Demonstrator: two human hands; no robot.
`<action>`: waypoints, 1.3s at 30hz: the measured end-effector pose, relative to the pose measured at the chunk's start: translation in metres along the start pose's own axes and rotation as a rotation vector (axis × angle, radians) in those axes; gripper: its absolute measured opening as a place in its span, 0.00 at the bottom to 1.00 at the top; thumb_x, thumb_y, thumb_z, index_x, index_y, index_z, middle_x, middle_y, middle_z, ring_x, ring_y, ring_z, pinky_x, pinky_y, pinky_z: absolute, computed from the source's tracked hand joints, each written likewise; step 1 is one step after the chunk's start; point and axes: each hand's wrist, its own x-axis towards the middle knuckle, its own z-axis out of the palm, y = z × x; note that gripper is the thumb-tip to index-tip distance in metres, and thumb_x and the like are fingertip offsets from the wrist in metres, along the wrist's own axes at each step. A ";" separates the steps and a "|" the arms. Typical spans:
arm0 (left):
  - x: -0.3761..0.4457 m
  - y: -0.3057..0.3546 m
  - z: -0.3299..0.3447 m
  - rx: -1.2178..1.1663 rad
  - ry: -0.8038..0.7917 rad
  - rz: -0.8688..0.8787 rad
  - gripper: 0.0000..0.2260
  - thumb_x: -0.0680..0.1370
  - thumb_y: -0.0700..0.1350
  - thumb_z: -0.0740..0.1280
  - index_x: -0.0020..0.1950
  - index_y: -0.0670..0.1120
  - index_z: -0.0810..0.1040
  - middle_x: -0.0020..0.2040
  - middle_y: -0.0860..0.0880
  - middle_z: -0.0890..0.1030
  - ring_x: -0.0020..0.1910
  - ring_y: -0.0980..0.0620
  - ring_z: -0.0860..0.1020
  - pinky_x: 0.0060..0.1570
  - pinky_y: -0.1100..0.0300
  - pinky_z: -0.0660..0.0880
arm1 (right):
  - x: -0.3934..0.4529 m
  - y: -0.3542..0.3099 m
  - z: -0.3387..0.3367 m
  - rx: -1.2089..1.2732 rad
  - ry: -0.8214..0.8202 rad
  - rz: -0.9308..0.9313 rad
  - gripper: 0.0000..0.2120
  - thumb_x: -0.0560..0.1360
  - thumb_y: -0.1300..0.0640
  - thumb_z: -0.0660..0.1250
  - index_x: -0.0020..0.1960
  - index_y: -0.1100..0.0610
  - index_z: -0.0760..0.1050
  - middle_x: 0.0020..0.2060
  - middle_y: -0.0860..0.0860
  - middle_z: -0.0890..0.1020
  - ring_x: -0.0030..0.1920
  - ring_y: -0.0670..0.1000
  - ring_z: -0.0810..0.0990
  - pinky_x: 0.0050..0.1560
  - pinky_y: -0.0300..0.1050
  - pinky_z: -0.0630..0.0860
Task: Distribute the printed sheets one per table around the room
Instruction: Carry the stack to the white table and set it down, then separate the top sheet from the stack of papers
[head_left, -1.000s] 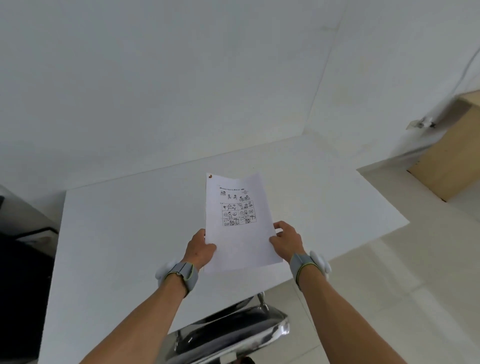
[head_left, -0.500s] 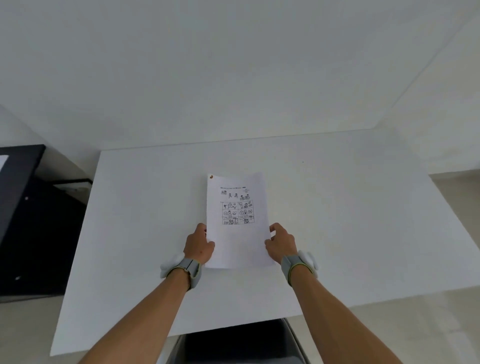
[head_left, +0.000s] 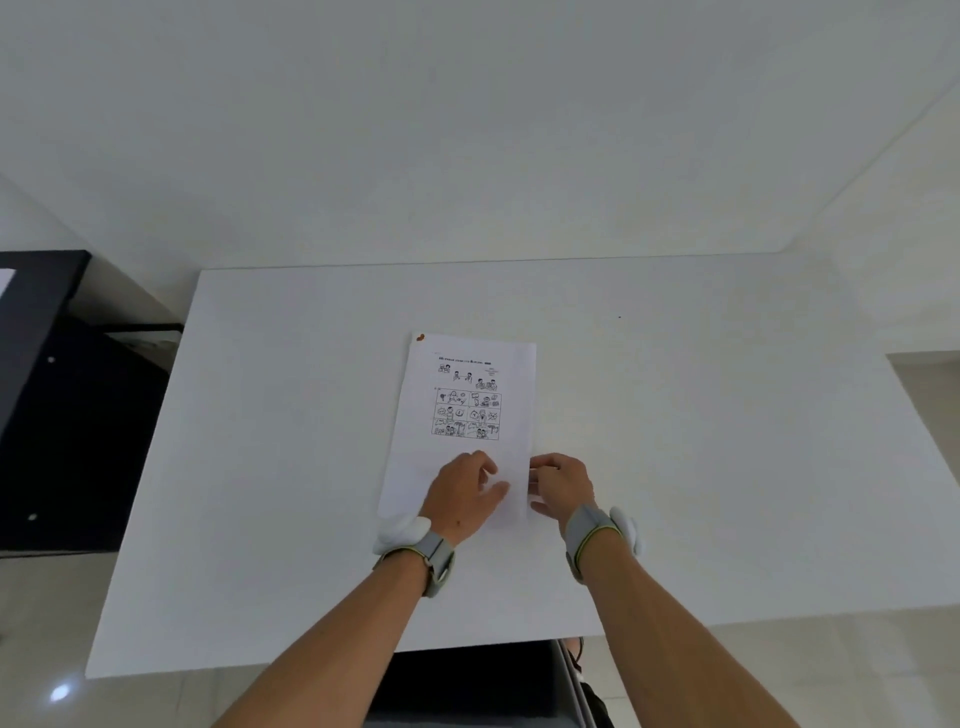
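A printed sheet (head_left: 470, 400) with a small grid of cartoon pictures lies on the white table (head_left: 260, 467), near its middle. My left hand (head_left: 462, 493) rests palm down on the sheet's lower part, fingers spread. At the sheet's lower right edge, my right hand (head_left: 561, 486) has its fingertips pinched on the paper's rim. Both wrists wear grey bands. I cannot tell whether more than one sheet lies there.
A black table (head_left: 41, 291) stands to the left, with a white paper corner (head_left: 5, 283) on it. A dark chair (head_left: 467, 686) is tucked under the white table's near edge. White walls close the far side and right corner; pale floor (head_left: 924, 395) shows at right.
The sheet went from being held up in both hands to lying on the table. My left hand moved from its left edge onto its top; my right hand stays at the right edge.
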 end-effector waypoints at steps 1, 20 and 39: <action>0.001 0.005 0.005 -0.028 -0.006 -0.026 0.16 0.75 0.56 0.72 0.54 0.46 0.79 0.48 0.49 0.81 0.47 0.50 0.80 0.50 0.54 0.79 | 0.000 0.001 -0.001 0.049 -0.027 0.010 0.15 0.75 0.67 0.58 0.49 0.56 0.82 0.48 0.58 0.86 0.51 0.59 0.85 0.50 0.52 0.84; 0.009 -0.006 0.013 -0.225 0.042 -0.260 0.05 0.77 0.42 0.71 0.51 0.44 0.84 0.46 0.48 0.85 0.45 0.49 0.81 0.46 0.64 0.73 | 0.012 0.008 -0.008 0.087 -0.136 -0.026 0.11 0.77 0.67 0.66 0.57 0.60 0.81 0.54 0.61 0.84 0.52 0.60 0.84 0.51 0.52 0.83; 0.005 0.002 0.010 -0.171 0.077 -0.130 0.15 0.69 0.57 0.78 0.47 0.47 0.84 0.42 0.55 0.82 0.42 0.56 0.79 0.42 0.63 0.76 | 0.015 0.010 0.007 0.141 -0.148 -0.090 0.06 0.74 0.66 0.72 0.49 0.59 0.82 0.43 0.59 0.84 0.43 0.56 0.83 0.49 0.51 0.84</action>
